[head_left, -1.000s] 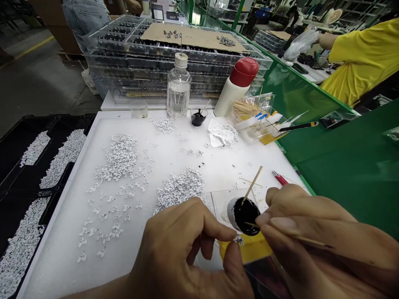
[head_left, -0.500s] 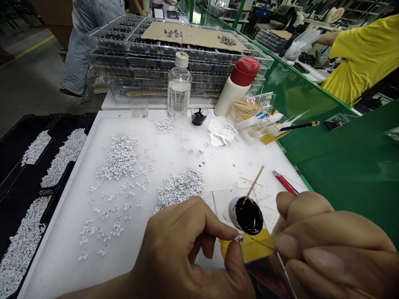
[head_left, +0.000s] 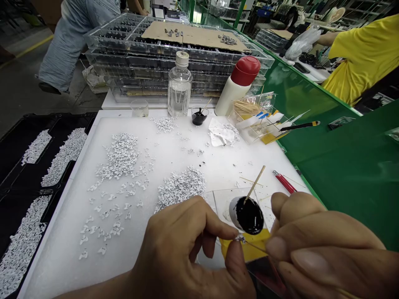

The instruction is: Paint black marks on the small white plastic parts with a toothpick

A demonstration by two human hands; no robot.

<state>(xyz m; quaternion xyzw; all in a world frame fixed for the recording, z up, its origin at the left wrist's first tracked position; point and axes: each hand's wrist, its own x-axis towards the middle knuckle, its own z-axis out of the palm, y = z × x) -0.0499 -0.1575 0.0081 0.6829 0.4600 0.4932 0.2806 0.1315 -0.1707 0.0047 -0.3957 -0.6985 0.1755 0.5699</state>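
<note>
Piece [head_left: 240, 238], one: tiny, likely light and stiff, best held by one edge. Left hand [head_left: 185, 245]: fingers pinching it. Right hand [head_left: 324, 245]: fingers gripping a stick [head_left: 255, 246].

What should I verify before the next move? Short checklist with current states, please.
1. Part gripped: ok, pinched between the thumb and a finger of the left hand.
2. Stick held: ok, in the fingers of the right hand, pointing at the part.
3. Stick tip touching the part: cannot tell, too small at this view.
4. Cup accessible: ok, open, black inside, with a second stick standing in it.
5. Board clean: not ok, dark specks lie beyond the near pile.
</note>
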